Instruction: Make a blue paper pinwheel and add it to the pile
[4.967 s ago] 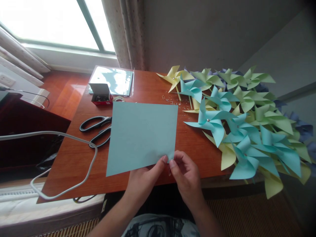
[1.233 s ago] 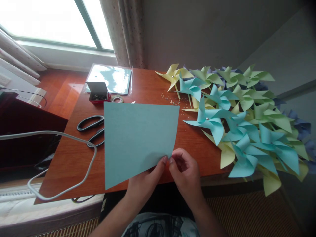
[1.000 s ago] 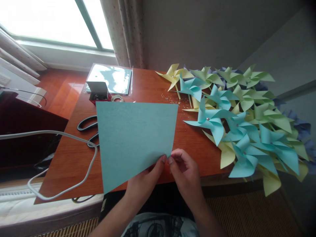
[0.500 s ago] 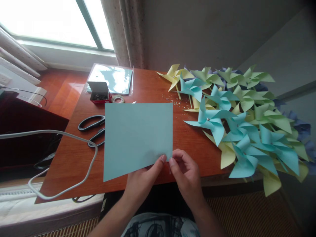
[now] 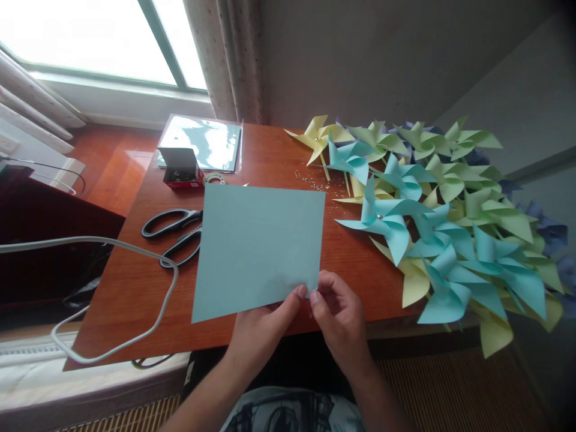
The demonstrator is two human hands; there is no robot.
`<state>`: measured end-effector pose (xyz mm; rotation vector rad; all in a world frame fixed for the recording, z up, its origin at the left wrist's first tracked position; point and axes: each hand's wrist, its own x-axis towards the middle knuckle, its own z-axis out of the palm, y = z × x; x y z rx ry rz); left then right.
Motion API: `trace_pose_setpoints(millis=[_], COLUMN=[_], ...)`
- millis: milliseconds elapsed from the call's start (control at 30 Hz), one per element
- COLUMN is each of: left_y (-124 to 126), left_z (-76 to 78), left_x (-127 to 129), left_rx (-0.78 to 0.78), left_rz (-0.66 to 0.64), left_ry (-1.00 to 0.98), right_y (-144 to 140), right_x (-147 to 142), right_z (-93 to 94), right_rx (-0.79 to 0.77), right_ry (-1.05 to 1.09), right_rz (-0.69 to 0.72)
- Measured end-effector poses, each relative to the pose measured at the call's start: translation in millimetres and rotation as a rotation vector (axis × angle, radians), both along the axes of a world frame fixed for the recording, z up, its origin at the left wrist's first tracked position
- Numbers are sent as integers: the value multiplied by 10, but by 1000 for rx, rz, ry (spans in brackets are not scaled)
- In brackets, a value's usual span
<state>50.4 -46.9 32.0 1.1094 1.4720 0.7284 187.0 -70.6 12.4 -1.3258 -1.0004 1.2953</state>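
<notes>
Both hands, left hand [image 5: 265,321] and right hand [image 5: 338,315], pinch the near right corner of a pale blue paper sheet [image 5: 261,246] over the table [image 5: 135,288]; light and floppy, it is best gripped at corners; scissors [image 5: 173,231] lie at nine o'clock, pinwheels [image 5: 445,240] at three; the sheet has tilted flatter than a second ago.

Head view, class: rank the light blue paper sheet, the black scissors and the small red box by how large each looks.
1. light blue paper sheet, held nearest the camera
2. black scissors, partly hidden by the sheet
3. small red box, farthest away
</notes>
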Motion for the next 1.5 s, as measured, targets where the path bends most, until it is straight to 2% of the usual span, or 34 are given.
trace_pose_setpoints(millis=[400,967,1500], left_y=[20,19,9], left_z=[-29,4,11], left_x=[-16,-1,12], left_rx=[25,57,62], left_rz=[63,62,40], left_ry=[-39,9,40], right_y=[-26,-7,10], right_x=[31,72,79], right_z=[25,2,41], right_rx=[5,34,-12], right_ry=[3,-131,-138], right_rz=[5,26,40])
